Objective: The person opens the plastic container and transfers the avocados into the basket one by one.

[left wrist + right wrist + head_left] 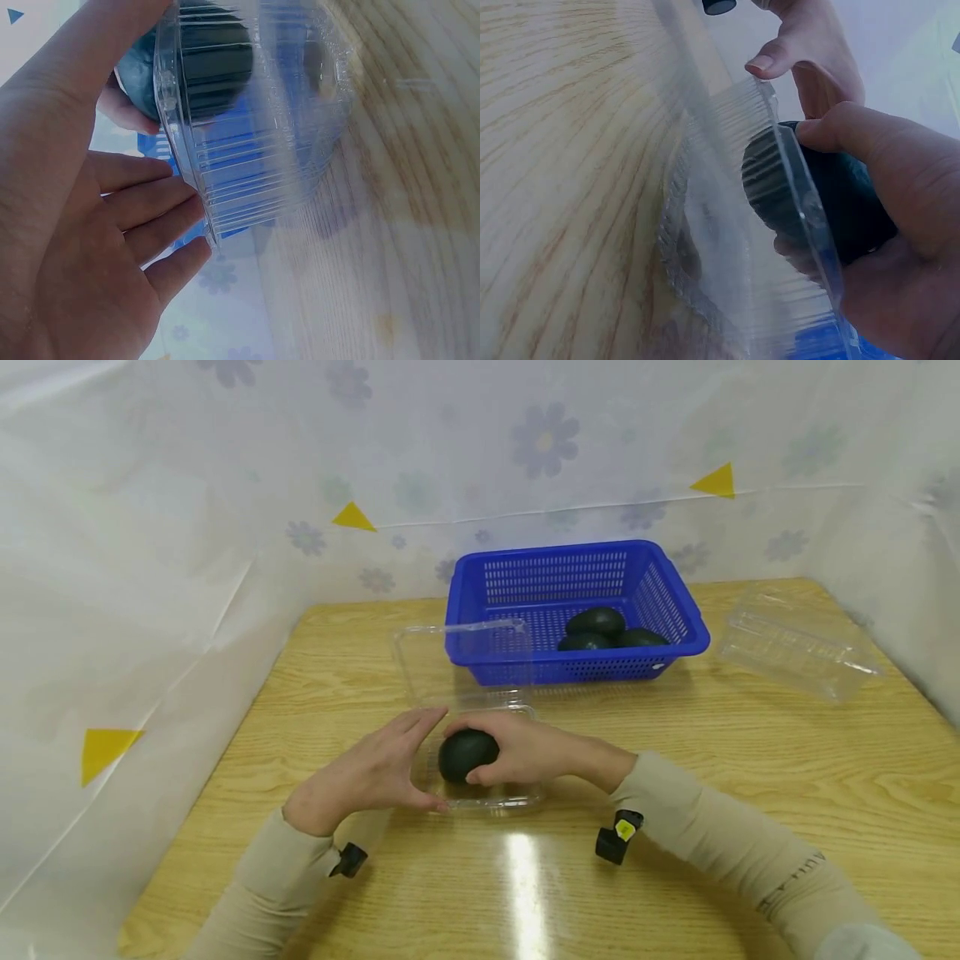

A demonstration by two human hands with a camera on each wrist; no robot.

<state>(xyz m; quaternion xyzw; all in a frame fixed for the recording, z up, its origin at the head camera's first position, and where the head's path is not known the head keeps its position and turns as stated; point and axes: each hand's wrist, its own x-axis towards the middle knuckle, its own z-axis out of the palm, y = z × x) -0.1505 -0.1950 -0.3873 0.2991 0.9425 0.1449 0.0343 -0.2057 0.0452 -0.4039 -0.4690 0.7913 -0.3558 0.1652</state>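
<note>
A dark green avocado (pixel 467 757) is gripped by my right hand (pixel 534 748), thumb on one side and fingers on the other. It sits partly below the rim of a clear plastic clamshell box (pixel 517 799), whose lid (pixel 423 668) stands open toward the basket. Through the ribbed wall in the right wrist view, the lower part of the avocado (pixel 761 180) shows above the box floor. My left hand (pixel 372 770) is at the box's left side, fingers fairly straight. In the left wrist view its fingertips (pixel 191 259) touch the box rim.
Behind the box stands a blue perforated basket (pixel 577 670) holding several avocados (pixel 596 622). Another clear plastic container (pixel 795 647) lies at the back right of the wooden table (pixel 360 902). A patterned plastic sheet (pixel 420 443) hangs around the back and sides.
</note>
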